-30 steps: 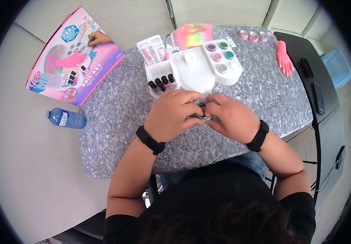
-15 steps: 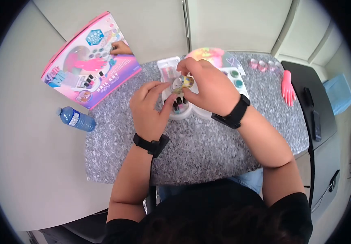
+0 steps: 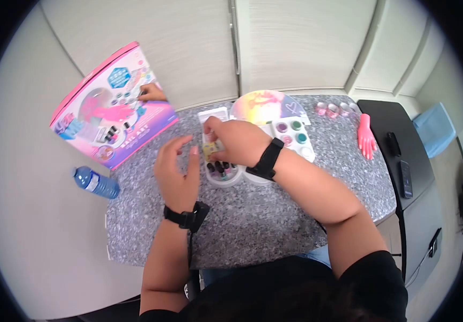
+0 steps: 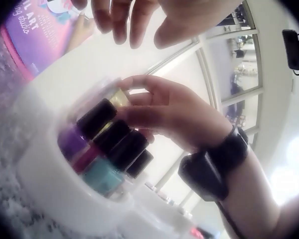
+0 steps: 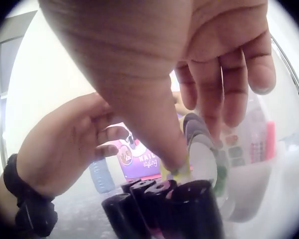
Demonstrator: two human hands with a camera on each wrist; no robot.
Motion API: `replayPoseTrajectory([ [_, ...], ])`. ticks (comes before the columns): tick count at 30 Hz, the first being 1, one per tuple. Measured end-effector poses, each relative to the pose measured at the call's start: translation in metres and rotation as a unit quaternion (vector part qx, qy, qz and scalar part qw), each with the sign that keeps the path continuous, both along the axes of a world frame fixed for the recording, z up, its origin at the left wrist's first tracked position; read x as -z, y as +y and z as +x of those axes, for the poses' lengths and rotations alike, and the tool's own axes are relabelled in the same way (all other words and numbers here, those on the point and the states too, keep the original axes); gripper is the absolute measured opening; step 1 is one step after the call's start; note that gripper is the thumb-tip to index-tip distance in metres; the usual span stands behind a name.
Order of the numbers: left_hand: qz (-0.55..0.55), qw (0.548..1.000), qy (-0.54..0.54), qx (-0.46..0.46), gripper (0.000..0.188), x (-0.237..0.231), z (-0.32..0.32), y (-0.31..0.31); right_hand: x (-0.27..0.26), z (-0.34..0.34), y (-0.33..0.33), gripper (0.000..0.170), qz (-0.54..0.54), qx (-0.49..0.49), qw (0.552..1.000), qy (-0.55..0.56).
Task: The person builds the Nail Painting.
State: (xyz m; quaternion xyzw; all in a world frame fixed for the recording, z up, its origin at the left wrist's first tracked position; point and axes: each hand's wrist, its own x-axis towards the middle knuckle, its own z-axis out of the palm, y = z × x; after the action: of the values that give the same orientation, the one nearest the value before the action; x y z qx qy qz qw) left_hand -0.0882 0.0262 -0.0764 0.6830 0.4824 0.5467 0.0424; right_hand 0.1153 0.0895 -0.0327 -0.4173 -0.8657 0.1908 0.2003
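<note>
Change: left hand (image 3: 178,174) has come off the round, yellow-patterned roll (image 3: 209,150); half a second ago both hands were on it. Now right hand (image 3: 239,142) alone has it, grip clamped, thumb on one side, fingers on the other. Left grip is bare, thumb and fingers apart, just beside the white moulded plastic tray (image 3: 226,183). Roll is at the tray's left end, just behind the small nail-polish bottles with black caps (image 3: 219,167). Wrist views blur; can't tell if it touches the tray or is held just over it. For the work: handling looks done, seems a one-handed set-down step, not yet released. Bottle caps close by, could get knocked. Glitter pots in round wells (image 3: 296,125) untouched at the tray's right. All on grey speckled surface (image 3: 274,231).
</note>
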Motion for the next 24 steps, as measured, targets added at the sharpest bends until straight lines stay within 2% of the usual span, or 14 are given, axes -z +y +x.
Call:
replayPoseTrajectory([
  [4, -0.023, 1.000, 0.005, -0.014, 0.026, -0.004, 0.003, -0.007, -0.003, 0.022, -0.006, 0.054, 0.046, 0.018, 0.997, 0.054],
  [6, -0.026, 0.999, 0.010, -0.019, 0.027, -0.004, 0.004, -0.008, -0.011, 0.050, 0.003, 0.046, 0.049, 0.049, 0.988, 0.137],
  [8, -0.011, 1.000, 0.010, -0.011, 0.025, -0.004, 0.006, -0.009, -0.023, 0.093, 0.010, 0.040, 0.037, 0.145, 0.974, 0.172],
  [10, -0.001, 1.000, 0.015, -0.004, 0.024, -0.005, 0.007, -0.011, -0.010, 0.154, 0.030, 0.037, 0.143, 0.264, 0.944, 0.139],
  [12, 0.010, 1.000, 0.020, -0.001, 0.023, -0.007, 0.010, -0.014, 0.012, 0.215, 0.040, 0.038, 0.164, 0.386, 0.908, 0.013],
  [14, 0.022, 0.999, 0.045, 0.003, 0.022, -0.009, 0.012, -0.017, 0.039, 0.255, 0.048, 0.036, 0.077, 0.476, 0.872, -0.090],
  [18, 0.028, 0.997, 0.065, 0.015, 0.022, -0.011, 0.019, -0.022, 0.081, 0.307, 0.069, 0.031, 0.074, 0.421, 0.900, -0.081],
  [20, 0.020, 0.996, 0.081, 0.006, 0.021, -0.012, 0.022, -0.024, 0.088, 0.312, 0.078, 0.027, -0.025, 0.422, 0.906, -0.010],
  [21, 0.020, 0.996, 0.083, 0.006, 0.021, -0.010, 0.021, -0.022, 0.094, 0.312, 0.082, 0.027, -0.027, 0.421, 0.906, -0.009],
  [23, 0.011, 0.998, 0.054, 0.043, 0.020, -0.004, 0.020, -0.017, 0.097, 0.304, 0.086, 0.024, 0.019, 0.460, 0.884, -0.079],
  [24, 0.005, 0.998, 0.055, 0.040, 0.020, -0.003, 0.020, -0.018, 0.096, 0.305, 0.085, 0.024, 0.014, 0.456, 0.886, -0.080],
])
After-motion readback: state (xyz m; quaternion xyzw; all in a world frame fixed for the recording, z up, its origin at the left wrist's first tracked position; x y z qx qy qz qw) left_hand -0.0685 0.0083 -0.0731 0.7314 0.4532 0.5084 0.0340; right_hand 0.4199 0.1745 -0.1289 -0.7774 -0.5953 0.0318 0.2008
